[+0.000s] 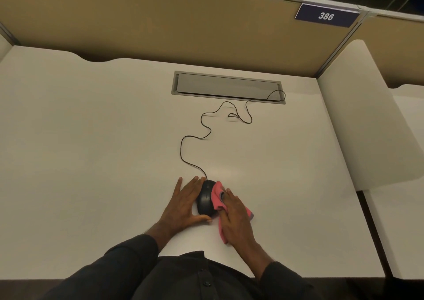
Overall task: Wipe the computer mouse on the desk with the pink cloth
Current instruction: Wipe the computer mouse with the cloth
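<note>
A black wired computer mouse (205, 199) lies on the white desk (91, 139) near its front edge. My left hand (183, 203) rests flat against the mouse's left side, fingers straight, thumb along the mouse's near end. My right hand (236, 219) lies on the pink cloth (216, 196), fingers stretched out, pressing it against the mouse's right side. The cloth bunches up over the mouse's right flank and trails out under my palm toward the desk edge.
The mouse's black cable (195, 137) snakes back to a grey cable hatch (227, 86) set in the desk. A tan partition (160, 20) with a sign reading 386 (325, 15) stands behind. A white side divider (367, 116) bounds the right.
</note>
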### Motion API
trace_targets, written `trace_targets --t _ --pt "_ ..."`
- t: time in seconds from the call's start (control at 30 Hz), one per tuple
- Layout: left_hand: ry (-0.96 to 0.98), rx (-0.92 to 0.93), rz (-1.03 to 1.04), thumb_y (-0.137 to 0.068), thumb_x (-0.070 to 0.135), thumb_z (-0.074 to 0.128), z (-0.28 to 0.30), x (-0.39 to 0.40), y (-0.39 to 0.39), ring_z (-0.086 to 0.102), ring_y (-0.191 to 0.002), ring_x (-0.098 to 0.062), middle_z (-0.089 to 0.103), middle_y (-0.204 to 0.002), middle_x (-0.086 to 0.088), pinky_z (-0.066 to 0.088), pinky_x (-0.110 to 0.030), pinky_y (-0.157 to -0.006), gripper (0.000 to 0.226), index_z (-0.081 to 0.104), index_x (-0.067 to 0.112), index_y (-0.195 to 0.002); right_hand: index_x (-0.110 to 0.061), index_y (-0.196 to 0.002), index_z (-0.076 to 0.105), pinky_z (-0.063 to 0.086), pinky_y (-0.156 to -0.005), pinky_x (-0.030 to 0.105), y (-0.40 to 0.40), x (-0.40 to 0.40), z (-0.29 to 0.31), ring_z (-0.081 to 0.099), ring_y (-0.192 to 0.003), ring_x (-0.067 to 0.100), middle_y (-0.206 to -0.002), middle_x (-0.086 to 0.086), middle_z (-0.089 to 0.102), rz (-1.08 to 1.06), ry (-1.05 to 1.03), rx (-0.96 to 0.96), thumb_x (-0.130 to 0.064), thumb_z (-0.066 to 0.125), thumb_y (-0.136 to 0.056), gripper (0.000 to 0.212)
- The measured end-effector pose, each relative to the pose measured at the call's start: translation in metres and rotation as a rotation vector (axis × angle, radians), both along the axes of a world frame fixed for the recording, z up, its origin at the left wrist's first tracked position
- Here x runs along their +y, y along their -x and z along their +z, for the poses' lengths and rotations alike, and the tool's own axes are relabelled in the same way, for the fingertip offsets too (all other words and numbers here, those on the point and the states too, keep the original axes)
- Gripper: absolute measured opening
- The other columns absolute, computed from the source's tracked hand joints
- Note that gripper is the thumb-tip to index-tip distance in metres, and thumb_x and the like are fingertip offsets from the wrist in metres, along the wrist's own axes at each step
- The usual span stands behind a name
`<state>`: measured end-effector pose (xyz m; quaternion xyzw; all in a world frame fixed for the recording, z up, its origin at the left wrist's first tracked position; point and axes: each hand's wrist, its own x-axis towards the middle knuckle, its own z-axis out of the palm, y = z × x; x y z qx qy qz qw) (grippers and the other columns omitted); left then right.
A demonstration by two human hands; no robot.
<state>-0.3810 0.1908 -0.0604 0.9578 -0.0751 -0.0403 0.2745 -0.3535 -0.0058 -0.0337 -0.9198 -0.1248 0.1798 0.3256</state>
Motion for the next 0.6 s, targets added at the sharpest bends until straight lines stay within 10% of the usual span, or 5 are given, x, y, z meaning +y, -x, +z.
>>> trace_targets --t 0.6 --pt "0.016 0.029 0.011 -0.075 0.088 0.04 0.0 -0.003 0.001 0.01 -0.151 -0.016 0.009 -0.16 0.003 -0.001 -0.054 -0.121 0.108 0.008 0.02 -0.154 -0.016 -0.154 0.007 0.006 -0.122 0.042 -0.018 0.025 0.007 0.004 -0.148 0.021 -0.161 0.001 0.006 0.36 0.25 -0.173 -0.041 0.06 -0.092 0.085"
